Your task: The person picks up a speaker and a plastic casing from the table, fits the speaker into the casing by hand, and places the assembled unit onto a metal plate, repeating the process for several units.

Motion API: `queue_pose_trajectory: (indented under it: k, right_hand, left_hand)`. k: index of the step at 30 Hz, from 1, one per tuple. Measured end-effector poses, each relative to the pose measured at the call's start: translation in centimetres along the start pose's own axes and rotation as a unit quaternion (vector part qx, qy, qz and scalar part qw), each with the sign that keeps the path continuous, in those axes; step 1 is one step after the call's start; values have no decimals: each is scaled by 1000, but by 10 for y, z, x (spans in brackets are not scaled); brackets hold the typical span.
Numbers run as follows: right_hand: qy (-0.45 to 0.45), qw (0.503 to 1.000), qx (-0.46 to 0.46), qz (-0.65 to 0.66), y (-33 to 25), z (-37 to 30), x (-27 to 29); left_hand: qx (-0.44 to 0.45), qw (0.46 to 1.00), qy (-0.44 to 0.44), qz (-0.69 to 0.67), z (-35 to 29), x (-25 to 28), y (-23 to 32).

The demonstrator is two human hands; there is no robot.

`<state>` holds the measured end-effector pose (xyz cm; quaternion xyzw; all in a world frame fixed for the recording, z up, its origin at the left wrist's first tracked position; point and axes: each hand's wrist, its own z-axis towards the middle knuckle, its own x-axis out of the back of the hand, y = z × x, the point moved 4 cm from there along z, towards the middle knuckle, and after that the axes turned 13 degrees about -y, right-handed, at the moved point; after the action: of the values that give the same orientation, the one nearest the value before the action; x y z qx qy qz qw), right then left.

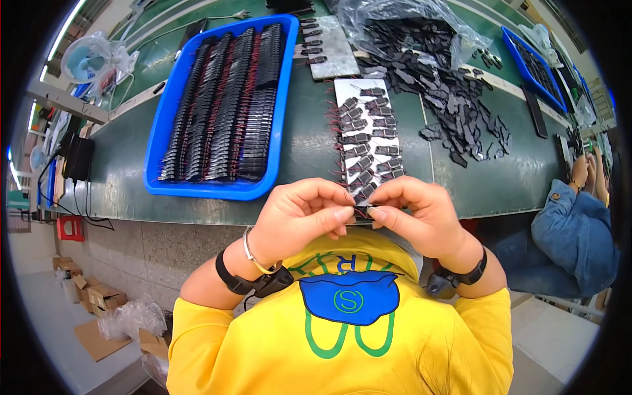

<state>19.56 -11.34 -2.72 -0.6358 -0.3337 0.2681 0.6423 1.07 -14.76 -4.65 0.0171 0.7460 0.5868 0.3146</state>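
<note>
My left hand (304,214) and my right hand (421,214) meet at the table's near edge, thumbs and fingertips pinched together. Between them is a small black part with thin red wires (361,210), mostly covered by my fingers. Just beyond my fingertips lies a white board (343,87), carrying two columns of small black parts with wires (356,138). To the left stands a blue tray (151,161), packed with long rows of black parts and red wires (217,105).
Loose flat black pieces (461,118) spread from a clear plastic bag (421,13) at the far right. Beyond the board lies a grey plate (336,46) with several parts. Another blue tray (533,69) and a person's denim sleeve (566,224) are at right; a small fan (89,59) stands left.
</note>
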Motion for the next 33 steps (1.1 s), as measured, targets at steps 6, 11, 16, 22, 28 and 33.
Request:
queue_pose_trajectory:
  k: [6,11,16,22,28,33]
  right_hand:
    - [43,996,54,-48,8,-14,-6]
    - [67,949,159,-264,-11,-14,-7]
    - [67,902,217,-367,-13,-19,-12]
    - [97,887,199,-405,-11,-25,-16]
    - [115,873,217,-421,-11,-25,-19]
    - [127,879,234,-396,-7,-24,-18]
  left_hand:
    - [6,999,-24,29,5,-12,-9]
    - [-2,999,-1,52,3,-15,-11]
    - [-25,996,2,87,3,-19,-15]
    - [-99,972,-5,212,0,-23,-16]
    - [-82,991,-9,102,-2,-19,-24]
    - [-42,999,-23,16,1,-16,-27]
